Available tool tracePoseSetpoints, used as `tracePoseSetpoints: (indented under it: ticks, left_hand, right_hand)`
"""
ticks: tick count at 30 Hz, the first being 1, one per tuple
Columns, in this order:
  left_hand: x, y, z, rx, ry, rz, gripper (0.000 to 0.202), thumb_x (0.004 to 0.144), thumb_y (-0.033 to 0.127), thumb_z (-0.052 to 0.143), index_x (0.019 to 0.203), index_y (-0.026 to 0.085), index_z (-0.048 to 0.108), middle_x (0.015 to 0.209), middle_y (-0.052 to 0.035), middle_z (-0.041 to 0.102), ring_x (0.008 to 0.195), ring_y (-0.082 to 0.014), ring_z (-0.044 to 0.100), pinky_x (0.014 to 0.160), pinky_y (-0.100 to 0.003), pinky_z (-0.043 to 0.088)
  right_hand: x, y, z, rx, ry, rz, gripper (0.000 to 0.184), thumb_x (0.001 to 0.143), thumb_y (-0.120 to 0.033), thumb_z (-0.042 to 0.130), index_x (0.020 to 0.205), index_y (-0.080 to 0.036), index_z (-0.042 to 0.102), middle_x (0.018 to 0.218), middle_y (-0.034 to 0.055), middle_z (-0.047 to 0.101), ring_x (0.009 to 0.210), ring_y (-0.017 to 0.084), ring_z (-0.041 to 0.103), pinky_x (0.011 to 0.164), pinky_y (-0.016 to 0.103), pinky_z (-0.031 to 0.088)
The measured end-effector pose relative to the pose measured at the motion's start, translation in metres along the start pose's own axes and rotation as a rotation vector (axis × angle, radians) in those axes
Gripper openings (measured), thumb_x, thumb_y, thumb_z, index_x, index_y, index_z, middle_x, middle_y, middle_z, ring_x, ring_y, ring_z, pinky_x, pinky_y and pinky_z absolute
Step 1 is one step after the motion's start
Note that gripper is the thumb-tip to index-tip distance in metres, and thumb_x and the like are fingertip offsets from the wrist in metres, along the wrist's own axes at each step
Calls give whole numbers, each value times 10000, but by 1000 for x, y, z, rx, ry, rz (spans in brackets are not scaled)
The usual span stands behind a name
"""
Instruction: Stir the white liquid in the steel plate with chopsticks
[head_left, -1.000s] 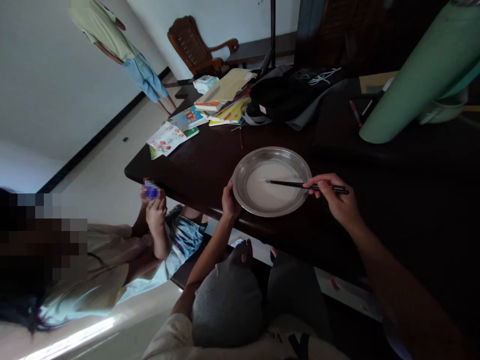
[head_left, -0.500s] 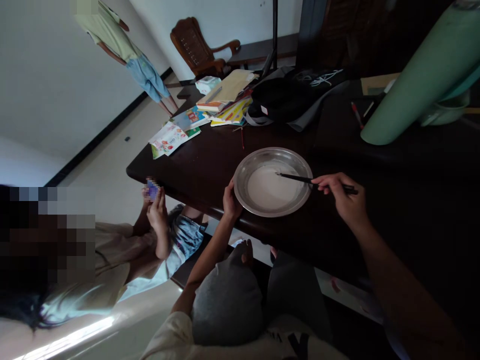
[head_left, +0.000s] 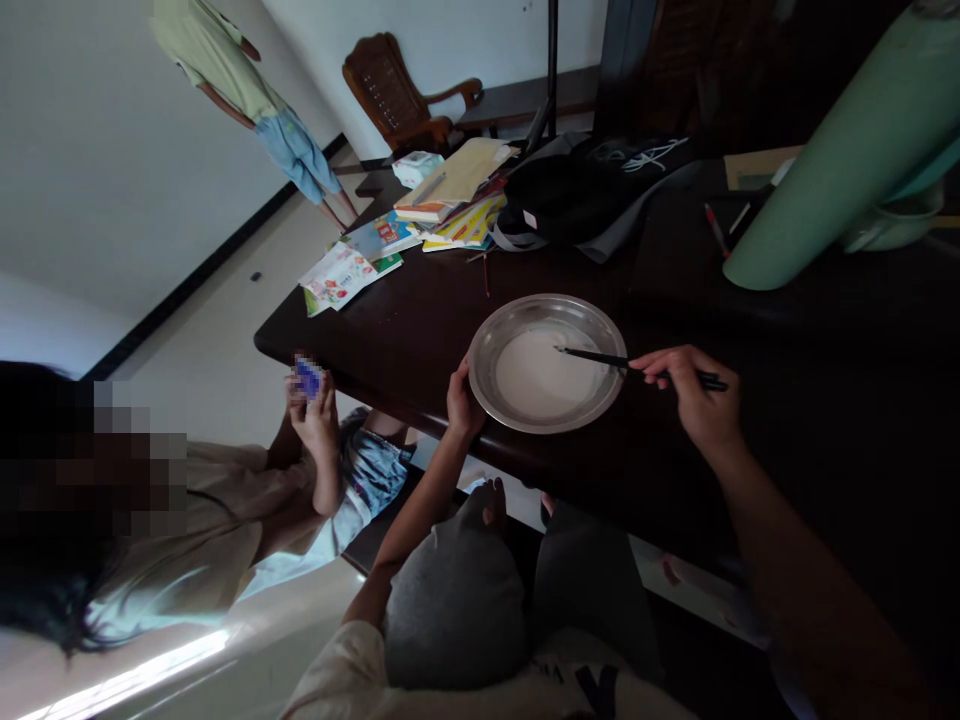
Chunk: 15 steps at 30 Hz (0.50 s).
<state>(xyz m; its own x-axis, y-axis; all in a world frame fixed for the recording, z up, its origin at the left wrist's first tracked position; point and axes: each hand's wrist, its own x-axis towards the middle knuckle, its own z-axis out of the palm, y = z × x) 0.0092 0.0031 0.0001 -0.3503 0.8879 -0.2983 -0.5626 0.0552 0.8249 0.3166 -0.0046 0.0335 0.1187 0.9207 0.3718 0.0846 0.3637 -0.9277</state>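
Note:
A shallow steel basin [head_left: 491, 395] stands on the dark table near its front edge. White, milky batter-like liquid [head_left: 544, 375] covers its bottom. My left hand [head_left: 463, 400] grips the basin's left rim, the fingers partly hidden beneath it. Black chopsticks [head_left: 600, 357] are pinched in my right hand [head_left: 701, 395], which is over the table to the right of the basin. Their tips reach across the right rim and touch the liquid near its middle.
Books [head_left: 457, 225] and a black bag [head_left: 562, 200] lie behind the basin. A large green cylinder [head_left: 832, 170] leans at the right, beside a pale green bowl [head_left: 892, 225]. One person sits at my left holding a purple object [head_left: 308, 378]; another stands farther back.
My right hand and the chopsticks have shifted slightly to the right. My left hand keeps its hold on the basin.

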Motion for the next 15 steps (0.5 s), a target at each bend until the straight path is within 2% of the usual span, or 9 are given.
tracePoseSetpoints:
  ticks: [3, 6, 8, 10, 12, 15]
  left_hand:
    - [-1, 1, 1, 2, -1, -7, 311, 900, 376, 713, 1135, 235, 861, 993, -42, 857, 1237, -334, 775, 1087, -417, 586]
    - [-2, 1, 1, -1, -7, -2, 328, 900, 366, 703, 1152, 226, 859, 990, -44, 855, 1234, -329, 774, 1088, -408, 583]
    - [-2, 0, 1, -14, -3, 7, 338, 894, 348, 689, 1155, 220, 860, 984, -45, 854, 1230, -324, 774, 1083, -400, 584]
    - [-1, 0, 1, -20, 4, 12, 344, 892, 343, 686, 1163, 222, 860, 985, -44, 855, 1228, -321, 774, 1078, -396, 585]
    - [0, 0, 0, -11, 10, 9, 350, 897, 363, 696, 1176, 226, 858, 988, -42, 856, 1224, -324, 775, 1079, -402, 585]
    - [0, -1, 0, 6, 1, 8, 372, 899, 390, 707, 1202, 226, 849, 999, -45, 861, 1216, -333, 782, 1079, -414, 589]
  right_hand:
    - [1, 3, -2, 95, 124, 33, 585, 1049, -699, 680, 670, -255, 723, 730, 62, 816, 557, 189, 648, 519, 341, 491]
    - [-3, 1, 3, 136, -5, 82, 577, 1021, -711, 716, 659, -262, 722, 711, 56, 815, 531, 186, 639, 494, 338, 490]
    - [-5, -2, 7, 96, -131, 91, 548, 1015, -713, 729, 702, -265, 765, 797, 64, 857, 628, 206, 723, 531, 337, 531]
    - [-5, -4, 6, 37, -166, 72, 521, 1024, -703, 727, 748, -267, 799, 882, 70, 884, 744, 225, 783, 581, 336, 561]
    - [-3, -3, 2, 4, -78, 54, 521, 1043, -686, 710, 754, -262, 796, 900, 71, 887, 768, 223, 789, 598, 332, 562]
    - [1, 3, -3, 64, 101, 47, 555, 1052, -667, 703, 689, -250, 749, 768, 61, 842, 637, 194, 723, 550, 319, 511]
